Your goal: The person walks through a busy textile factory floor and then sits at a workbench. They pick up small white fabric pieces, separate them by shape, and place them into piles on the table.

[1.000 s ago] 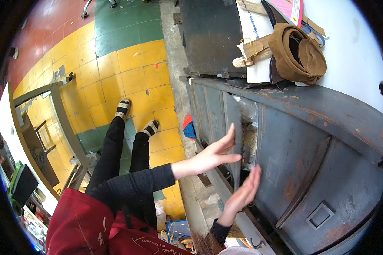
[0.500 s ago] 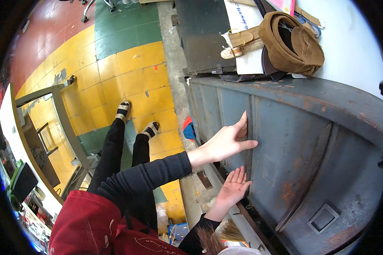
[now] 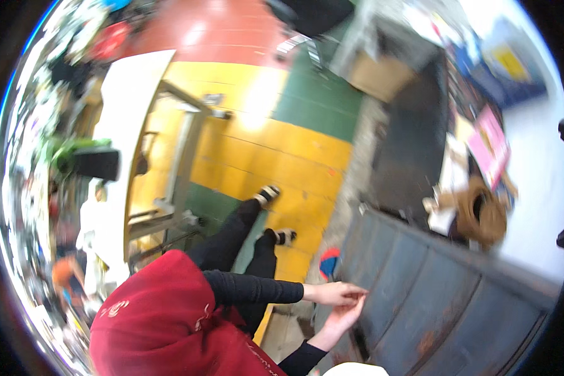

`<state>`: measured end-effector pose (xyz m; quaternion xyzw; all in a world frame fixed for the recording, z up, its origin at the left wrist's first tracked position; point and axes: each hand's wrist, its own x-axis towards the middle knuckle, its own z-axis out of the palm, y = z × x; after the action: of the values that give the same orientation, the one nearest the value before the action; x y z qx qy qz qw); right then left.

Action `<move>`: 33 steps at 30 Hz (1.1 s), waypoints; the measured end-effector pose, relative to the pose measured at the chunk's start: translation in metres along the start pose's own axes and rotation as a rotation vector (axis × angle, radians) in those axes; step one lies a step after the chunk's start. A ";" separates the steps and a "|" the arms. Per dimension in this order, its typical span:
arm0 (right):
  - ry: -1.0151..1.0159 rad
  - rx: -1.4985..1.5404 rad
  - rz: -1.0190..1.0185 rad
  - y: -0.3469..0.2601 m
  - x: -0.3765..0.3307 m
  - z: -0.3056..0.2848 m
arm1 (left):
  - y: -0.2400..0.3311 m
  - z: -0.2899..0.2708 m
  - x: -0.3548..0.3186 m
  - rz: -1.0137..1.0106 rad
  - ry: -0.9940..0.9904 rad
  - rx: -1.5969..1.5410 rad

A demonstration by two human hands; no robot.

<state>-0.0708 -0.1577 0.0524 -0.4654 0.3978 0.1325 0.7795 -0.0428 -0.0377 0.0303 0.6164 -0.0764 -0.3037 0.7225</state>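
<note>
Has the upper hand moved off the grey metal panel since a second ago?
Yes. The left hand was pressed flat on the grey metal panel beside its vertical rib; it has pulled back to the panel's near edge, fingers curled, meeting the right hand.

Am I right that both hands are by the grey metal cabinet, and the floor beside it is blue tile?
Not quite. In the head view the left hand and right hand are by the grey metal cabinet, but the floor beside it is yellow tile, with green and red areas farther off.
</note>
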 end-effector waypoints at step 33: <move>-1.347 -1.418 -0.124 0.173 -0.143 0.588 | -0.020 -0.623 -0.491 -0.918 2.160 0.020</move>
<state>0.0287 0.4461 0.1991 -0.6729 -0.3276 0.5374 0.3887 -0.1424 0.7486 -0.0012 0.5295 0.8035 0.1458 0.2299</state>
